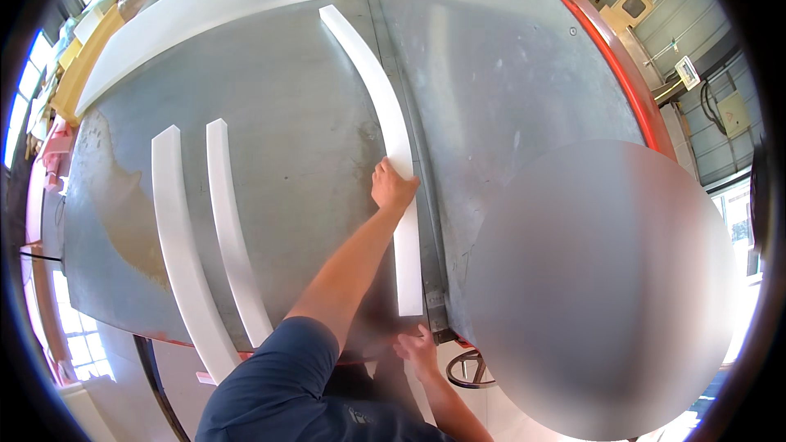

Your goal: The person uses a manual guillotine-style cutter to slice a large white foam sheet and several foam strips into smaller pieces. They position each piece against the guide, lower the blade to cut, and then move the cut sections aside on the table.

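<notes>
My left hand (395,188) is curled over a long white strip (393,123), gripping it across its width a little past the middle, toward the near end. The strip lies on the grey metal table (295,139), running from the far part down toward the near edge, just beside a dark seam (414,119). My right hand (417,352) is at the near edge, just short of the strip's near end, fingers loosely parted and holding nothing that I can see. Toward the left edge lie a thicker strip (182,237) and a thinner strip (232,237), apart from each other. A wide white slab (221,12) lies toward the far left corner. Red edging (608,41) borders the right side.
</notes>
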A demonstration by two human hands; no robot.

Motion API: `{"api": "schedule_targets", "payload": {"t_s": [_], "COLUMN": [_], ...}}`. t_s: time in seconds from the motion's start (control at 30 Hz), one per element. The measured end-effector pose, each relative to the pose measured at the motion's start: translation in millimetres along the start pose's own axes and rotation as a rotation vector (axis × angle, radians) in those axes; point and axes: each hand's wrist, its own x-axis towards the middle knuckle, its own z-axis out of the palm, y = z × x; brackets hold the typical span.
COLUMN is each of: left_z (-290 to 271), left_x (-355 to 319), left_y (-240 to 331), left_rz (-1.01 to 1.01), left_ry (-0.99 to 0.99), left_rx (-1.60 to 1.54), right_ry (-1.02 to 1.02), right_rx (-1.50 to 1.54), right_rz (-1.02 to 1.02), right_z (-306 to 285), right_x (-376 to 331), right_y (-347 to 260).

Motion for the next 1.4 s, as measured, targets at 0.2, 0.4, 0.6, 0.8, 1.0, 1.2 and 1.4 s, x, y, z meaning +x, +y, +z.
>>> {"api": "schedule_targets", "payload": {"t_s": [0.2, 0.4, 0.6, 0.8, 1.0, 1.2, 1.4], "left_z": [30.4, 41.1, -24.8, -207.0, -270.8, -360.1, -421.1], "left_x": [-15.4, 2.0, -20.1, -59.7, -131.4, -133.6, -115.1], "left_y": [9.5, -4.9, -71.1, -261.9, -375.8, -460.4, -455.5], "left_rz": [0.008, 0.013, 0.178, -0.092, -0.217, -0.665, -0.349], "left_ry": [-0.086, -0.217, -0.256, 0.489, 0.467, 0.288, 0.524], "left_rx": [-0.01, -0.103, -0.089, 0.454, 0.469, 0.43, -0.524], "right_ry": [-0.066, -0.047, -0.028, -0.041, -0.147, -0.229, -0.279], "right_rx": [0.335, 0.465, 0.399, 0.106, -0.133, -0.288, -0.267], "right_rz": [0.066, 0.147, 0.094, 0.042, 0.081, 0.024, -0.017], "right_z": [-0.6, 3.4, 1.9, 1.4, 10.3, 16.6, 24.4], "right_x": [28.7, 49.6, 69.5, 59.0, 56.8, 62.8, 75.5], "right_y": [-3.9, -21.7, -26.1, -7.7, 3.3, -8.9, 2.4]}}
